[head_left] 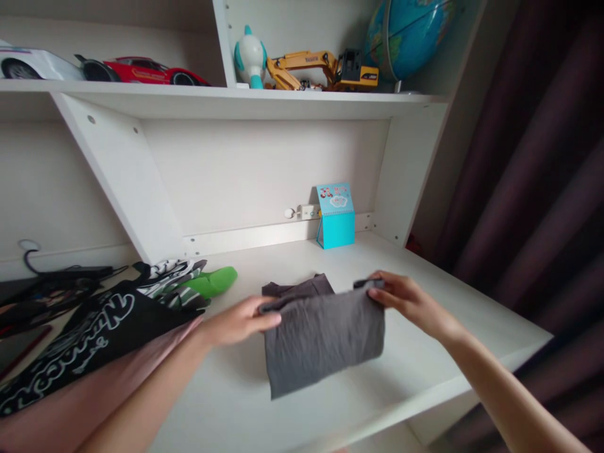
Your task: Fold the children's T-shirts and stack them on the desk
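Observation:
A folded grey cloth garment [321, 340] lies on the white desk [425, 327], its upper layer lifted along the top edge. My left hand [240, 321] pinches that layer at its left end. My right hand [406, 302] grips the right corner of the same layer. A darker grey fold [297, 288] shows behind the raised edge. To the left of my left forearm lies a heap of clothes: a black printed garment [94, 340], a pink one [61, 415], a black-and-white patterned piece [172, 283] and a green item [212, 282].
A blue desk calendar [336, 217] stands against the back panel next to a wall socket [307, 212]. The shelf above holds toy cars [146, 70], a toy excavator [321, 70] and a globe [408, 38]. A dark curtain [523, 189] hangs at the right.

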A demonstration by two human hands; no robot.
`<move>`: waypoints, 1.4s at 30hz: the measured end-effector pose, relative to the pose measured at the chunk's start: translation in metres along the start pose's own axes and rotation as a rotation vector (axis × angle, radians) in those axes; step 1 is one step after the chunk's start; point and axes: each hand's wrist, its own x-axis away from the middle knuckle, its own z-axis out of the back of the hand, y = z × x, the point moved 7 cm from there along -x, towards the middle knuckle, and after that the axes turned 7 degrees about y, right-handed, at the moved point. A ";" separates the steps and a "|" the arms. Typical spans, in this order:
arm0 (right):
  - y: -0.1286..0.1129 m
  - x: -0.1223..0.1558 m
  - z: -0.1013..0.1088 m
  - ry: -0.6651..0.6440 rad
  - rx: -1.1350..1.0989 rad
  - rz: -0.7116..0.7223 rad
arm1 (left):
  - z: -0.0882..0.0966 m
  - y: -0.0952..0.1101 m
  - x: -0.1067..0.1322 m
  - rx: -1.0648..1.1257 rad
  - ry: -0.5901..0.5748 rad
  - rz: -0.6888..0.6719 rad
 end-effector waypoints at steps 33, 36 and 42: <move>0.123 -0.113 -0.071 0.278 0.509 -0.154 | 0.042 -0.125 -0.130 -0.428 0.324 -0.039; 0.093 -0.104 -0.052 0.330 0.442 -0.071 | 0.048 -0.089 -0.121 -0.380 0.380 -0.145; -0.039 -0.032 -0.005 0.678 0.361 0.467 | 0.075 0.006 -0.077 -0.129 0.621 -0.454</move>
